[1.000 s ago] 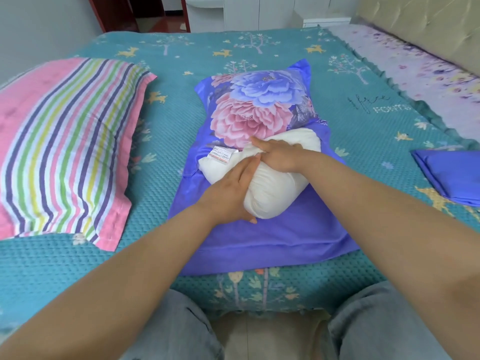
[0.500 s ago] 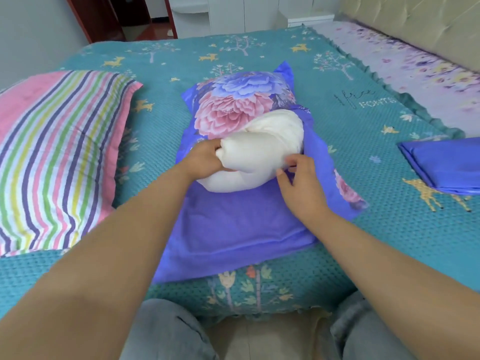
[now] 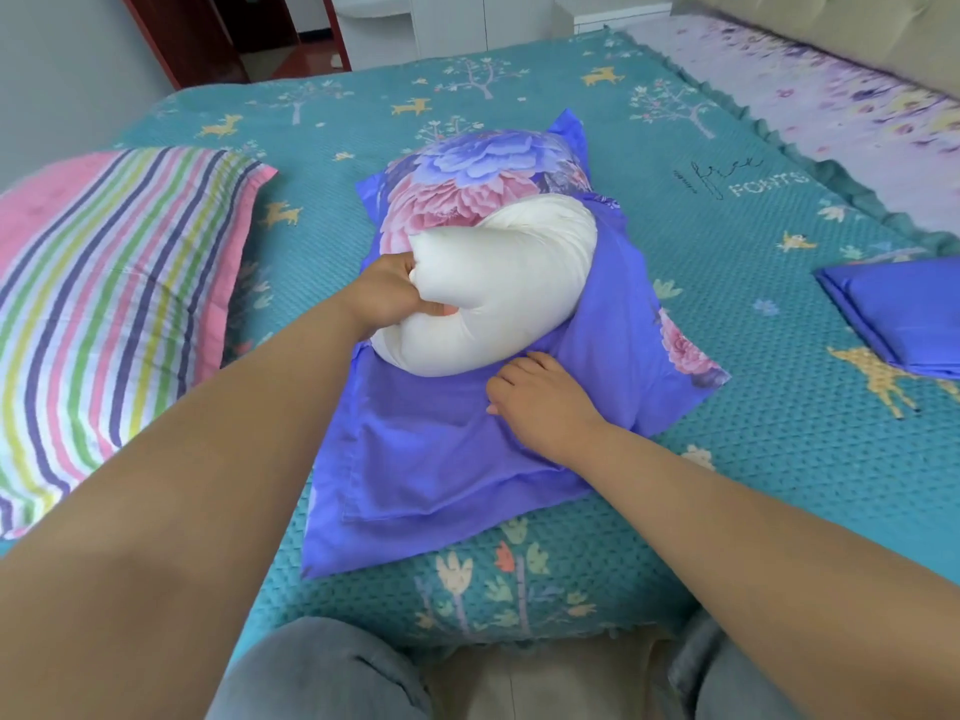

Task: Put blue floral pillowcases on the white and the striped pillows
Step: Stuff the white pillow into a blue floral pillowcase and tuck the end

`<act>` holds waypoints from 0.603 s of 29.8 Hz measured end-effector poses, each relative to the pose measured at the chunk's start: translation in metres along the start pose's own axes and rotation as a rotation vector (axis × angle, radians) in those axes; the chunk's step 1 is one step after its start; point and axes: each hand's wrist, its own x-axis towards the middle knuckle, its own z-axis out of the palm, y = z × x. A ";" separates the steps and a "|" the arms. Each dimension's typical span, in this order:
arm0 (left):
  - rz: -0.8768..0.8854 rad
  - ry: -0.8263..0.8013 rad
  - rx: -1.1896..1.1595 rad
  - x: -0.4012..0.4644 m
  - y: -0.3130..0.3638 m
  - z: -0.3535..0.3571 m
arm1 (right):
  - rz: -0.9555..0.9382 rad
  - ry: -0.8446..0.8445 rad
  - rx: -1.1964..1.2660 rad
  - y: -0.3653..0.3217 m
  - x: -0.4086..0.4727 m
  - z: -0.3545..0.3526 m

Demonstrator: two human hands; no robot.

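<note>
Left hand (image 3: 388, 296) grips bunched white pillow (image 3: 498, 283) half inside blue floral pillowcase (image 3: 447, 459); right hand (image 3: 545, 402), fingers relaxed, presses pillowcase flat on bed (image 3: 727, 459).

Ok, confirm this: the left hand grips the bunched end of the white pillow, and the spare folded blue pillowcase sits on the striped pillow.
Wrong on the last point. The head view shows the spare folded blue pillowcase lying on the bedspread at right, far from the striped pillow. The left hand does grip the white pillow.

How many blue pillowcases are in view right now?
2. One blue floral pillowcase lies mid-bed, the white pillow partly inside it, the right hand resting on it. A second folded blue pillowcase sits at the right edge, partly cut off. Others may be out of frame.
</note>
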 end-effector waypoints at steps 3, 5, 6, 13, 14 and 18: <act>0.014 0.004 0.024 -0.001 0.003 -0.002 | 0.057 0.074 0.122 -0.005 0.006 -0.010; 0.034 0.005 0.054 0.000 0.009 -0.006 | 0.115 0.065 0.160 -0.005 0.008 -0.013; 0.044 0.007 0.055 -0.001 0.013 -0.009 | 0.114 0.096 0.157 -0.006 0.008 -0.013; 0.056 0.029 0.049 0.008 0.031 -0.019 | 0.275 0.323 0.295 -0.005 0.008 -0.027; 0.055 0.035 0.045 0.009 0.032 -0.019 | 0.303 0.327 0.328 -0.001 0.009 -0.030; 0.046 0.058 0.039 0.013 0.035 -0.020 | 0.354 0.381 0.381 0.005 0.013 -0.041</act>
